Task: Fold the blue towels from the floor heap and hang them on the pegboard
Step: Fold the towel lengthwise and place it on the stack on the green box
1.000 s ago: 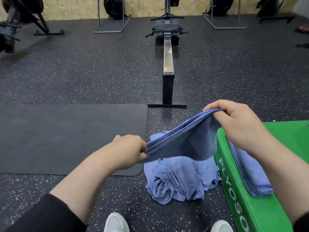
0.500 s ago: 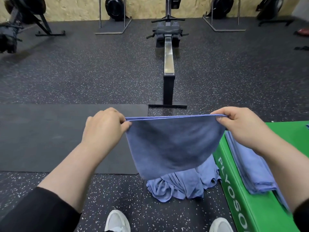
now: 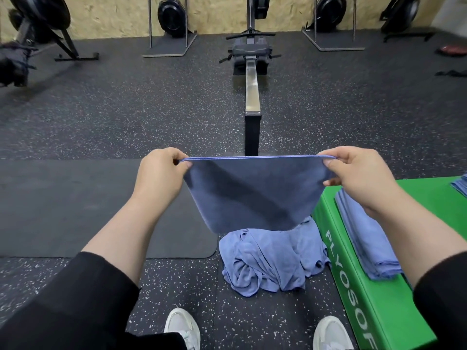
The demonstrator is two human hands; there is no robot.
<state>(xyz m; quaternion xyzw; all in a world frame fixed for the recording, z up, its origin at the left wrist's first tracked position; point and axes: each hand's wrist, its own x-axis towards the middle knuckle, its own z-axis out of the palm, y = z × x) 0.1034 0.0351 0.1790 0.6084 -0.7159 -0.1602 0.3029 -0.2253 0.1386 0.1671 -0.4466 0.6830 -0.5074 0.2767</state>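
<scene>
Towels lie heaped (image 3: 271, 261) on the floor between my shoes, beside the green box (image 3: 374, 294) carrying a folded stack (image 3: 366, 238). Above the heap I hold one towel (image 3: 252, 193) taut, its top edge running left to right, the cloth hanging down. My left hand (image 3: 161, 173) and right hand (image 3: 353, 173) each pinch a top corner.

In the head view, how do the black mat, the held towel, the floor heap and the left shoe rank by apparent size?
1. black mat
2. held towel
3. floor heap; looks close to the towel, and the towel is nearer, so unsure
4. left shoe
</scene>
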